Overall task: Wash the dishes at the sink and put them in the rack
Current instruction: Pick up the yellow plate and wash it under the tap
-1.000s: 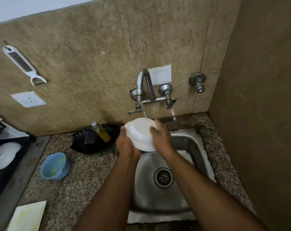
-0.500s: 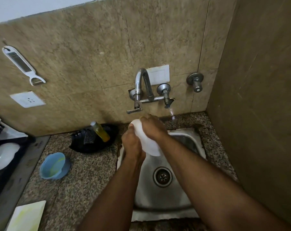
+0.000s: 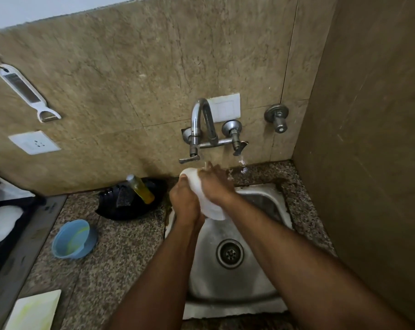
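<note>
A white bowl (image 3: 210, 207) is held on edge over the steel sink (image 3: 228, 279), just below the running tap (image 3: 197, 129). My left hand (image 3: 185, 201) grips its left side from below. My right hand (image 3: 213, 184) lies across its upper face, fingers spread on the surface under the water. Most of the bowl is hidden by both hands. At the far left edge stands the black rack (image 3: 23, 222) with a white dish (image 3: 0, 222) in it.
A blue bowl (image 3: 72, 239) sits on the speckled counter left of the sink. Behind it a black dish (image 3: 130, 201) holds a yellow soap bottle (image 3: 141, 188) and a sponge. A white board (image 3: 32, 310) lies at the bottom left. A wall rises close on the right.
The bowl was turned from facing up to standing on edge. My right hand moved from its right rim onto its top face.
</note>
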Demonstrator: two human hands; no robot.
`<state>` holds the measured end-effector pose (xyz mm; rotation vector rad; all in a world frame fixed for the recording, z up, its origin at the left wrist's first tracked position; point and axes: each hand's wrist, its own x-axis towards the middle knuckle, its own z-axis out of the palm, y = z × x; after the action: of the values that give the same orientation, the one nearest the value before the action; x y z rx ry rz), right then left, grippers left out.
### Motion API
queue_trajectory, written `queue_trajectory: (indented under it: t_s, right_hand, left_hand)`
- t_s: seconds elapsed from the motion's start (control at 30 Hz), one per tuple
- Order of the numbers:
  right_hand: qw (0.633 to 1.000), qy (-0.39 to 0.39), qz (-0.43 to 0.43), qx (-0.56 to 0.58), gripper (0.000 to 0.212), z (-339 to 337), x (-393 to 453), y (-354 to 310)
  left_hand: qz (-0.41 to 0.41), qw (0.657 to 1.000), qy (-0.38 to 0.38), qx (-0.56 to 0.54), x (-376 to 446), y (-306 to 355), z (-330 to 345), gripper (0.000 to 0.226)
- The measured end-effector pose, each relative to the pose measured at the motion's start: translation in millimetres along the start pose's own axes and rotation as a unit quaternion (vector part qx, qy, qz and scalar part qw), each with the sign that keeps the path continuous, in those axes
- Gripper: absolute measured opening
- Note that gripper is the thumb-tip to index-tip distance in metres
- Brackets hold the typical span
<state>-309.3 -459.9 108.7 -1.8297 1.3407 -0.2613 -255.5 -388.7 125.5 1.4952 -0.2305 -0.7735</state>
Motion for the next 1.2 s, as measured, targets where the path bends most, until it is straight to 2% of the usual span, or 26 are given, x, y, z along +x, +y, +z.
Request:
queue_trajectory:
  t_s: [0.07, 0.13, 0.17, 0.23, 0.3, 0.37, 0.43, 0.47, 0.5, 0.57, 0.7, 0.8, 0.87, 0.97, 1.1, 1.2]
  right_hand:
    - [0.999, -0.02, -0.045, 0.005, 0.07, 6, -24, -7]
    - [0.997, -0.027, -0.057, 0.037, 0.069, 6, -18, -10]
    - [0.997, -0.034, -0.039, 0.057, 0.068, 1, -6, -11]
    - [0.988, -0.036, 0.06, 0.135, 0.067, -8, 23, -9]
    - [0.986, -0.028, 0.104, 0.128, 0.072, -11, 31, -12]
    - [0.995, -0.006, 0.075, 0.06, 0.08, -5, 16, -22]
    - [0.998, -0.005, 0.026, 0.05, 0.081, 3, -5, -29]
    - [0.996, -0.024, 0.02, 0.083, 0.078, 7, -9, -27]
    - [0.988, -0.046, 0.036, 0.143, 0.076, 10, -7, -25]
    - [0.963, -0.041, 0.089, 0.251, 0.073, 8, 11, -17]
    - [0.931, -0.056, 0.151, 0.328, 0.054, -8, 30, 16]
    - [0.924, -0.03, 0.178, 0.338, 0.07, -14, 23, 33]
    - [0.911, -0.043, 0.188, 0.366, 0.081, -16, 16, 44]
    - [0.882, -0.084, 0.156, 0.438, 0.055, -27, -5, 54]
    - [0.87, 0.032, 0.079, 0.486, 0.028, -40, -15, 54]
    - [0.904, 0.106, 0.05, 0.41, 0.043, -43, -21, 42]
  left_hand:
    - [-0.018, 0.999, -0.03, 0.012, 8, 0, -2, 0.034]
    - [-0.032, 0.999, -0.014, 0.007, 15, 0, -3, 0.032]
    - [-0.031, 1.0, 0.004, 0.003, 16, 1, -2, 0.033]
    - [-0.027, 0.999, 0.02, 0.004, 8, 3, 3, 0.034]
    - [-0.012, 1.0, 0.027, -0.006, 4, -1, 6, 0.033]
    - [-0.019, 0.998, 0.029, -0.055, 7, -3, 6, 0.033]
    - [-0.034, 0.996, -0.005, -0.084, 21, -5, 7, 0.035]
    - [-0.032, 0.999, 0.0, -0.017, 23, -10, 3, 0.031]
    - [-0.027, 1.0, 0.015, -0.003, 26, -12, 2, 0.026]
    - [-0.015, 1.0, 0.011, 0.013, 15, -5, 4, 0.029]
    - [-0.006, 1.0, -0.015, 0.018, -6, -3, 3, 0.027]
    - [-0.015, 0.999, -0.029, 0.019, -4, -3, -3, 0.029]
    - [-0.06, 0.997, -0.048, -0.009, 1, -4, -11, 0.034]
    - [-0.081, 0.995, -0.052, -0.017, 12, -1, -25, 0.037]
    - [-0.073, 0.993, -0.036, 0.082, 26, -7, -30, 0.032]
    - [-0.125, 0.984, -0.036, 0.121, 28, -4, -18, 0.042]
